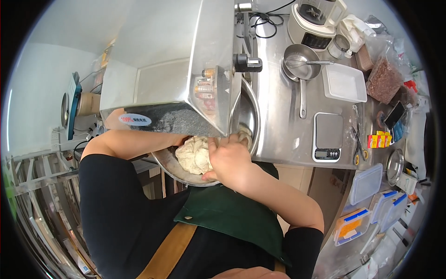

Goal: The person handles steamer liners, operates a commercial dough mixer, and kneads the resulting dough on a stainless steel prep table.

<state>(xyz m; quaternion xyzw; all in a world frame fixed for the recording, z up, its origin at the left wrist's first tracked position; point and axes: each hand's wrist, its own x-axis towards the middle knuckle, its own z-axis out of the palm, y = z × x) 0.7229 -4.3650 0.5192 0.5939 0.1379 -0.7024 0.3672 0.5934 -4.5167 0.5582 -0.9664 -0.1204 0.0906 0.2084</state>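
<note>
A lump of pale dough (193, 156) lies in a wide metal bowl (179, 175), which sits partly under a boxy stainless steel machine (162, 83). My right hand (230, 160) is on the dough, thumb low on one side and fingers curled over the top, gripping it. More dough shows beyond those fingers, near the bowl's right wall. My left hand (185, 140) reaches in under the machine's front edge at the dough's left side. Its fingers are mostly hidden by the machine and the dough.
On the steel counter (278, 125) to the right stand a kitchen scale (327, 137), a saucepan (302, 69) holding a whisk, a white tray (344, 83) and a blender (311, 25). Scissors (359, 146) lie near lidded plastic boxes (351, 226). Shelving (46, 186) stands at left.
</note>
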